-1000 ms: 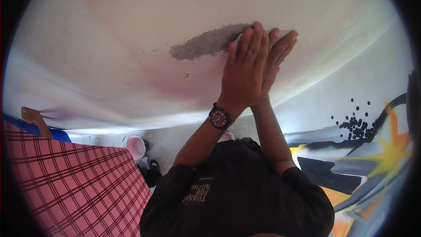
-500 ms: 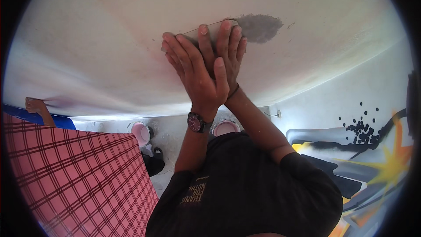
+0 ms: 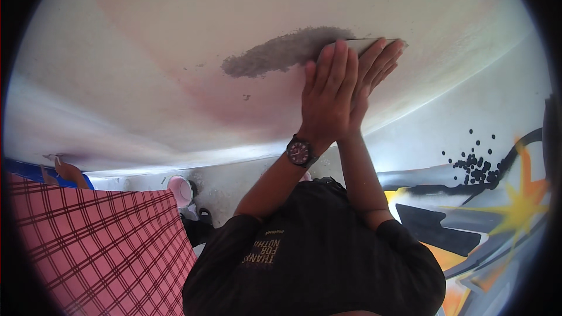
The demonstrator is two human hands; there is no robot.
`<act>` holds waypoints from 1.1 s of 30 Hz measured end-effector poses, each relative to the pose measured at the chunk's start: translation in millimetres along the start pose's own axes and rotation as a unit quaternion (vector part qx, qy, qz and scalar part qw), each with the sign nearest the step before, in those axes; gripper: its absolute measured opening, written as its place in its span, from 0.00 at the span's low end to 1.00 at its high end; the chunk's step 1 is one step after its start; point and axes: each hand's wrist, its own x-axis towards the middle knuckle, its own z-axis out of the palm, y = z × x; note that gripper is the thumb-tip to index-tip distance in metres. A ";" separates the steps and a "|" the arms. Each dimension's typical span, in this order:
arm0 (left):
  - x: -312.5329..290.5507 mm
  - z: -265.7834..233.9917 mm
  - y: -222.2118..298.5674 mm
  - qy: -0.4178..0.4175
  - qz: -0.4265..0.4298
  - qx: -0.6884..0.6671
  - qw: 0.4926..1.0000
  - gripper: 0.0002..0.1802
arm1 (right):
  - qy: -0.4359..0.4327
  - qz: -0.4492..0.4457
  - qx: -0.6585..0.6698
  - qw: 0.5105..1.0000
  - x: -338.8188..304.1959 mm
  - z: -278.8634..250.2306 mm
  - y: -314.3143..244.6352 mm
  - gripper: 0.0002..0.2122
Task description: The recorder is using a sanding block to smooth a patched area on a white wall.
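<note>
Against the pale wall (image 3: 175,29) my left hand (image 3: 331,90), with a dark watch on its wrist, lies with straight fingers on a thin flat pale sheet (image 3: 361,45). Beside it and partly behind it, my right hand (image 3: 377,64) has its fingers stretched along the same sheet. Both hands press it to the wall, and neither wraps round it. My forearms run close together below. A rough dark grey patch (image 3: 281,52) on the wall stretches left from the sheet. The hands cover most of the sheet, so I cannot tell its kind.
At the left edge, another person's hand (image 3: 70,172) is close to the wall, by a pink checked cloth (image 3: 99,240). A pink bucket (image 3: 181,191) stands on the floor near a dark sandal (image 3: 205,216). The right wall carries a painted mural (image 3: 518,213).
Both hands and the sheet have slid right along the wall, showing more of the grey patch on the left. The other person's hand has moved slightly down and right.
</note>
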 end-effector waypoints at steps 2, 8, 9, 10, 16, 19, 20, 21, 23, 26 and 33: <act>-23.7 -20.7 -12.5 0.050 0.017 0.006 0.999 0.34 | 0.022 0.010 0.082 0.996 -10.6 11.9 -1.5 0.33; -147.9 -58.8 -67.0 0.104 -0.070 -0.021 0.992 0.13 | -0.016 -0.062 0.156 0.986 -30.7 25.4 -44.1 0.33; -177.6 -64.6 -77.6 0.091 -0.133 0.009 0.987 0.13 | -0.065 -0.109 0.140 0.982 -34.4 23.8 -52.9 0.34; -199.4 -73.2 -86.6 0.072 -0.183 0.022 0.980 0.14 | -0.115 -0.155 0.122 0.974 -39.7 24.5 -57.9 0.35; -174.6 -85.2 -95.7 0.097 -0.186 0.113 0.971 0.20 | -0.076 -0.089 0.119 0.986 -29.5 18.2 -28.9 0.33; -123.5 -66.4 -100.5 0.180 -0.059 0.075 0.979 0.21 | -0.037 -0.063 0.119 0.990 -13.0 6.3 -4.6 0.32; -104.0 -58.1 -102.6 0.213 -0.012 0.057 0.975 0.21 | -0.007 -0.052 0.108 0.993 -5.8 3.5 5.3 0.32; -86.1 -54.7 -106.4 0.222 -0.012 0.057 0.973 0.21 | -0.004 -0.060 0.109 0.992 -2.2 1.2 12.6 0.32; -55.8 -50.5 -112.9 0.277 0.095 0.065 0.954 0.21 | -0.009 -0.044 0.059 0.997 -0.8 -5.0 21.0 0.31; -39.7 -45.8 -115.2 0.285 0.048 0.105 0.952 0.21 | -0.010 -0.034 0.083 0.996 -7.6 -4.0 18.9 0.31; -43.5 -34.3 -113.2 0.239 0.005 0.186 0.953 0.20 | -0.018 -0.086 0.043 0.995 -36.8 16.6 -22.0 0.32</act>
